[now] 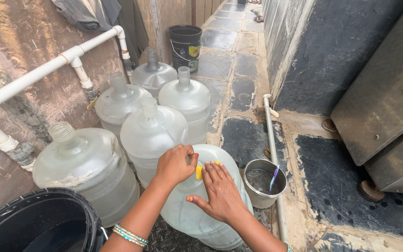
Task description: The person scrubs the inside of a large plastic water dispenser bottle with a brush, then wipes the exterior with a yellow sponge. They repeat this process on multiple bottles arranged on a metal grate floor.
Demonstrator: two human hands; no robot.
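A large clear water jug stands right below me on the wet stone floor. My left hand is closed around the jug's neck at the top. My right hand lies flat on the jug's shoulder, fingers spread, pressing a small yellow sponge against it. The sponge is mostly hidden between the two hands. Bangles circle my left wrist.
Several more clear jugs crowd the left side by a wall with white pipes. A black tub sits at lower left, a black bucket farther back. A small metal pot holding water and a purple toothbrush stands right of the jug. A steel cabinet is at right.
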